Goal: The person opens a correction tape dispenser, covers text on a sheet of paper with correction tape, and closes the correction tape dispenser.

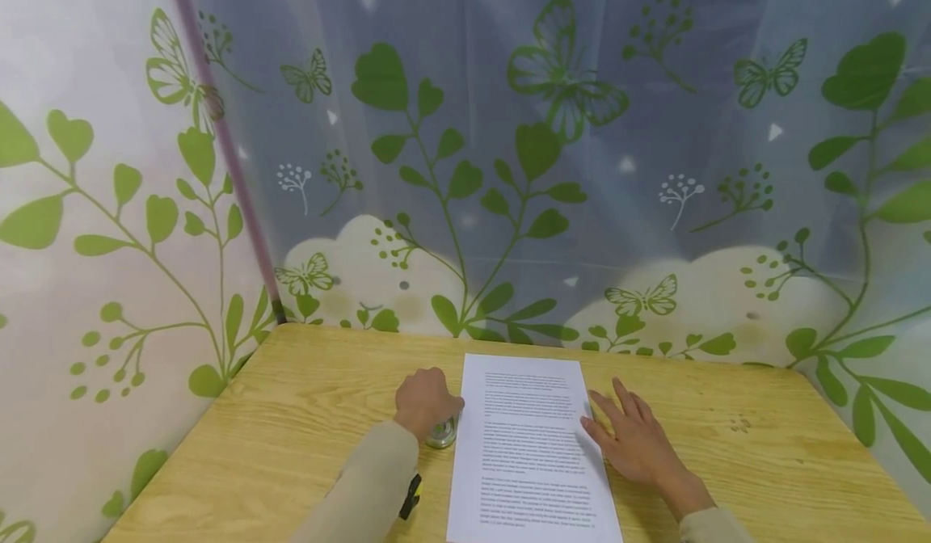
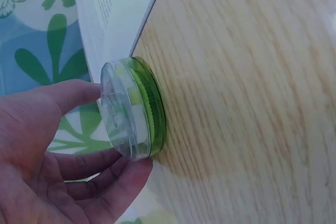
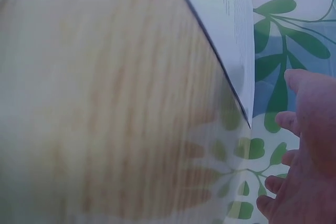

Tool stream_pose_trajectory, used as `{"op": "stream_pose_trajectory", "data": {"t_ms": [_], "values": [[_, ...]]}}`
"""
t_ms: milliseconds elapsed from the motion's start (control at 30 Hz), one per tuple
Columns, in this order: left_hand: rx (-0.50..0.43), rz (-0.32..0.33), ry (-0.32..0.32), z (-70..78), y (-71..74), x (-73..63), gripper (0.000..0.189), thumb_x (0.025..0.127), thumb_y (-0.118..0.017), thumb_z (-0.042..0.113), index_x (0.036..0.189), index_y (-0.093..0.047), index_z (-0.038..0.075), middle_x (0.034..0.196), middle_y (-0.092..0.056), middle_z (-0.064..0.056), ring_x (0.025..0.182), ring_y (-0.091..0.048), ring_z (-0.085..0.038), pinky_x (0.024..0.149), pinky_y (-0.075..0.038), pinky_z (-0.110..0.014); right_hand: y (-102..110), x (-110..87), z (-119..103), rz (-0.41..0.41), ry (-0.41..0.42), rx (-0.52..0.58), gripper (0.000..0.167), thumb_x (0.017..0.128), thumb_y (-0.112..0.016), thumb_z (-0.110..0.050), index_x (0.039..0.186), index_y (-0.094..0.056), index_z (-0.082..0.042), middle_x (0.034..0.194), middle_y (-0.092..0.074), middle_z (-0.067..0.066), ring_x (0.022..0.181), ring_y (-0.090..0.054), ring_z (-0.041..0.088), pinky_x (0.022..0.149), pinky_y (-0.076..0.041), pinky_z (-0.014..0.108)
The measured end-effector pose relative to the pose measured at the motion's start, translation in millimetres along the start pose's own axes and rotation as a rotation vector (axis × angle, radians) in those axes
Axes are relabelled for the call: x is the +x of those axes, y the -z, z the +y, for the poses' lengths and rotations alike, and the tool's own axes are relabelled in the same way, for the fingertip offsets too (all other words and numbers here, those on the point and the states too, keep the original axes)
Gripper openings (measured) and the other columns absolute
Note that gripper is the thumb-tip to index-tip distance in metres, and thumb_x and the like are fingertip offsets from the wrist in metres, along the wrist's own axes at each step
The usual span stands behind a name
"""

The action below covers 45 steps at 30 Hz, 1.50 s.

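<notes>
A sheet of printed paper [image 1: 534, 454] lies lengthwise on the wooden table, covered in paragraphs of small text. Beside its left edge, my left hand [image 1: 425, 404] holds a small round plastic case [image 2: 134, 111], clear on one face and green on the other, with a toothed ring inside. The thumb is at one side of the case and the curled fingers are at the other; it stays close to the tabletop. My right hand [image 1: 640, 442], fingers spread and holding nothing, is at the paper's right edge; whether the fingertips touch the sheet I cannot tell.
The light wooden table [image 1: 291, 414] stretches out on both sides of the paper. A curtain [image 1: 465, 163] with green leaves and butterflies hangs behind it. Something small, black and yellow [image 1: 410, 496], shows by the left sleeve. A faint paw-like mark [image 1: 739, 423] is on the tabletop at right.
</notes>
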<state>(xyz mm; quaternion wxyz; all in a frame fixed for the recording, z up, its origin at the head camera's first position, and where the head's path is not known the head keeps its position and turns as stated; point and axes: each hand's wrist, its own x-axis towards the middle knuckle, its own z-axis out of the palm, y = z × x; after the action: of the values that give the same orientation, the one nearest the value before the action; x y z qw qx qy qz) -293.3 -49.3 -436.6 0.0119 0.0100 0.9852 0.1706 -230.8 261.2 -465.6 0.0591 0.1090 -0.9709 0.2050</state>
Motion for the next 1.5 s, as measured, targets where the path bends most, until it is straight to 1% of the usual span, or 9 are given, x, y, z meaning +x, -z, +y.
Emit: {"op": "stream_pose_trajectory", "data": {"t_ms": [100,300,533,800,1000,1133,1200,1333,1500], "values": [[0.005,-0.012,0.018,-0.2,0.7,-0.1,0.032,0.079,-0.074,0.032,0.068,-0.057,0.007,0.058,-0.054,-0.003,0.051,-0.054,-0.017,0.047,-0.046,-0.031,0,-0.4,0,-0.009,-0.009,0.003,0.063,0.100,-0.037,-0.051,0.143,-0.043,-0.005,0.151,-0.017,0.032,0.129,-0.024,0.056,0.093,-0.027,0.071],[0.003,-0.012,0.010,0.1,2.6,-0.8,0.029,0.079,-0.075,0.028,0.067,-0.058,0.007,0.057,-0.054,-0.003,0.051,-0.054,-0.017,0.047,-0.046,-0.031,0,-1.1,-1,-0.007,-0.012,0.002,0.062,0.100,-0.039,-0.050,0.143,-0.043,-0.005,0.150,-0.018,0.032,0.128,-0.024,0.056,0.091,-0.028,0.073],[-0.017,0.004,-0.006,-0.8,2.3,0.5,0.028,0.077,-0.076,0.024,0.065,-0.057,0.008,0.057,-0.054,-0.003,0.051,-0.054,-0.018,0.047,-0.047,-0.032,-2,-1.1,-1,0.014,0.013,-0.024,0.061,0.100,-0.041,-0.047,0.143,-0.042,-0.003,0.149,-0.019,0.034,0.131,-0.022,0.056,0.103,-0.019,0.066],[-0.084,0.004,-0.004,-10.0,5.6,-0.2,0.029,0.076,-0.076,0.023,0.065,-0.054,0.007,0.058,-0.053,-0.003,0.050,-0.052,-0.017,0.046,-0.045,-0.031,-1,-2.6,-2,0.012,0.019,-0.045,0.062,0.100,-0.042,-0.046,0.145,-0.040,-0.004,0.148,-0.021,0.034,0.133,-0.021,0.052,0.105,-0.015,0.063],[-0.213,-0.056,0.040,-20.9,11.3,1.2,0.027,0.077,-0.074,0.024,0.067,-0.056,0.006,0.058,-0.055,-0.004,0.047,-0.052,-0.017,0.043,-0.041,-0.027,3,-2.9,-4,0.004,0.013,-0.067,0.063,0.100,-0.041,-0.048,0.145,-0.039,-0.004,0.147,-0.023,0.034,0.133,-0.022,0.053,0.104,-0.017,0.065],[-0.299,-0.057,0.040,-28.5,18.0,3.8,0.032,0.077,-0.076,0.026,0.061,-0.057,0.006,0.056,-0.058,-0.005,0.046,-0.055,-0.018,0.042,-0.041,-0.025,5,-2.0,-4,-0.001,0.015,-0.059,0.063,0.100,-0.042,-0.047,0.145,-0.039,-0.003,0.147,-0.023,0.035,0.132,-0.022,0.054,0.103,-0.017,0.065],[-0.347,-0.051,0.033,-32.0,21.4,5.7,0.034,0.077,-0.077,0.028,0.058,-0.058,0.006,0.055,-0.060,-0.005,0.046,-0.058,-0.019,0.042,-0.044,-0.026,6,-1.6,-5,-0.004,0.018,-0.054,0.062,0.100,-0.042,-0.046,0.145,-0.039,-0.003,0.146,-0.023,0.036,0.133,-0.022,0.053,0.104,-0.016,0.064],[-0.446,-0.046,0.044,-36.4,28.6,9.1,0.035,0.077,-0.077,0.029,0.058,-0.060,0.005,0.058,-0.063,-0.007,0.052,-0.065,-0.024,0.051,-0.054,-0.032,7,-1.8,-6,-0.004,0.024,-0.046,0.062,0.100,-0.042,-0.045,0.144,-0.039,-0.001,0.146,-0.023,0.037,0.132,-0.022,0.053,0.105,-0.015,0.063],[-0.530,-0.021,0.069,-39.3,36.6,12.8,0.040,0.079,-0.076,0.032,0.057,-0.061,0.003,0.060,-0.065,-0.012,0.059,-0.068,-0.028,0.059,-0.056,-0.037,6,-1.4,-7,-0.001,0.032,-0.029,0.063,0.100,-0.042,-0.045,0.144,-0.039,0.000,0.146,-0.023,0.037,0.133,-0.021,0.052,0.106,-0.014,0.063]]}}
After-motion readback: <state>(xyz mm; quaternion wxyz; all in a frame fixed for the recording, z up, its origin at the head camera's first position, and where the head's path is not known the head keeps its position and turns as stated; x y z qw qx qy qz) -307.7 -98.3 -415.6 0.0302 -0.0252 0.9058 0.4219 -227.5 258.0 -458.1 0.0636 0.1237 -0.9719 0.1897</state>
